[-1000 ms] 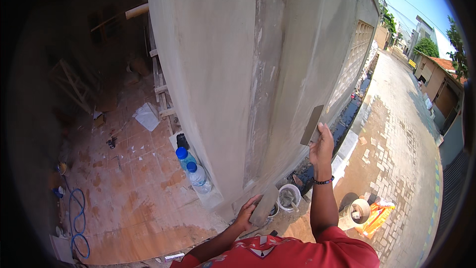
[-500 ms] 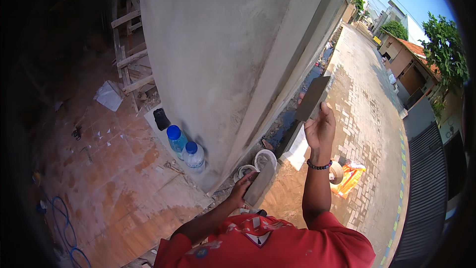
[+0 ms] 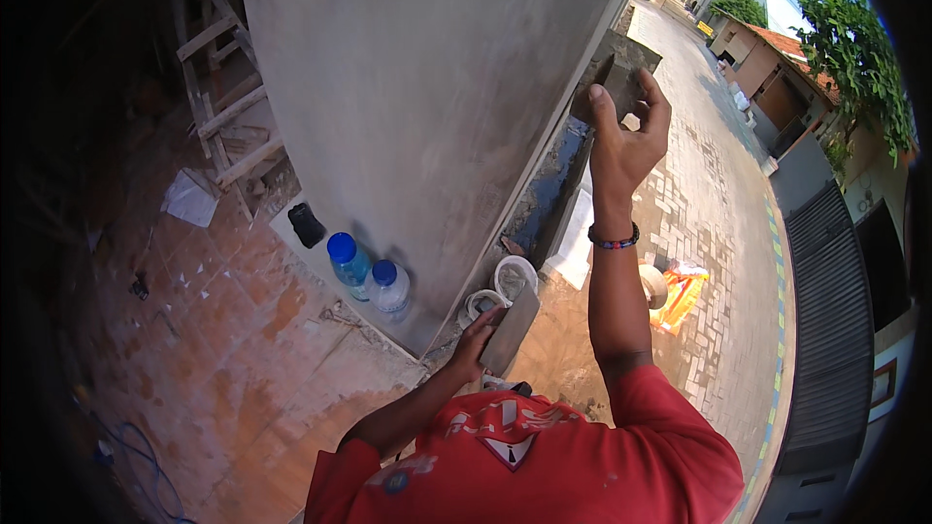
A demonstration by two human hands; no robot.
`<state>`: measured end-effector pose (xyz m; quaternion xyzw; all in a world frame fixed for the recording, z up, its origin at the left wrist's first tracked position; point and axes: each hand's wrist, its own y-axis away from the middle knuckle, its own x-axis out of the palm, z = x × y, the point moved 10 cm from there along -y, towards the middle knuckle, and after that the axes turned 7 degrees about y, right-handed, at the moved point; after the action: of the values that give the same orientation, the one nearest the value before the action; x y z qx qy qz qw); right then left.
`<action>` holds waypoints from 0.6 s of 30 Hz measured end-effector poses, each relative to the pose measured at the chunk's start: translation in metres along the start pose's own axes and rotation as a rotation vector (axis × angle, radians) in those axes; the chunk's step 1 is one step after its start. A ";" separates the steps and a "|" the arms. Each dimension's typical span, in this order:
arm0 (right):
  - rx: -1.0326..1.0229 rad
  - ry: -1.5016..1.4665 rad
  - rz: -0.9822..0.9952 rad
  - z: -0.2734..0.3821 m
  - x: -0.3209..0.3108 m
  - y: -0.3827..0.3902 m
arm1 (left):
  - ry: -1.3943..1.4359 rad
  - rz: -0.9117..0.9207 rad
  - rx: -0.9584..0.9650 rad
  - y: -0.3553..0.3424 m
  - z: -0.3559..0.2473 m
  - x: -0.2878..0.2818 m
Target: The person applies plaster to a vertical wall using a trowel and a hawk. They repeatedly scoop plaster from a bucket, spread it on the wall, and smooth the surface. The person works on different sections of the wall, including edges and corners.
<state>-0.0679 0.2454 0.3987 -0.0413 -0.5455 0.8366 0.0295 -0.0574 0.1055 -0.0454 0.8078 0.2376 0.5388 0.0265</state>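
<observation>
Raised at the far edge of the grey plastered wall (image 3: 408,87), my right hand (image 3: 629,141) closes round a dark rectangular plastering float (image 3: 626,78). Its thumb and fingers grip the float's near end. The float lies close to the wall's corner; whether it touches the plaster I cannot tell. Low in front of my body, my left hand (image 3: 471,347) holds a flat grey rectangular board (image 3: 512,332) tilted upward. Part of that hand's grip is hidden behind the board. Just beyond the board are a white bucket (image 3: 515,277) and a second pale round container (image 3: 482,305).
Two blue-capped bottles (image 3: 390,291) and a black object (image 3: 306,224) stand by the wall's foot. A wooden ladder-like frame (image 3: 209,78) leans at left. A water-filled gutter (image 3: 550,199) runs beside the paved lane (image 3: 714,204). An orange sack (image 3: 682,299) lies at right.
My right hand has moved up and away with the float, closer to the wall's edge. My left hand and its board have stayed nearly in place. The view has shifted slightly.
</observation>
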 end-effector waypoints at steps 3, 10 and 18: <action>-0.027 0.081 0.030 0.004 0.013 0.010 | -0.009 0.010 -0.007 0.001 0.000 -0.004; 0.152 0.024 0.158 -0.048 0.026 0.119 | 0.025 -0.059 -0.063 0.011 0.001 -0.029; 0.512 -0.176 0.264 -0.111 0.001 0.199 | -0.076 -0.144 -0.009 0.023 -0.007 -0.044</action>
<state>-0.0583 0.2664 0.1721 -0.0304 -0.3072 0.9439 -0.1174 -0.0687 0.0656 -0.0735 0.8083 0.2915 0.5056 0.0777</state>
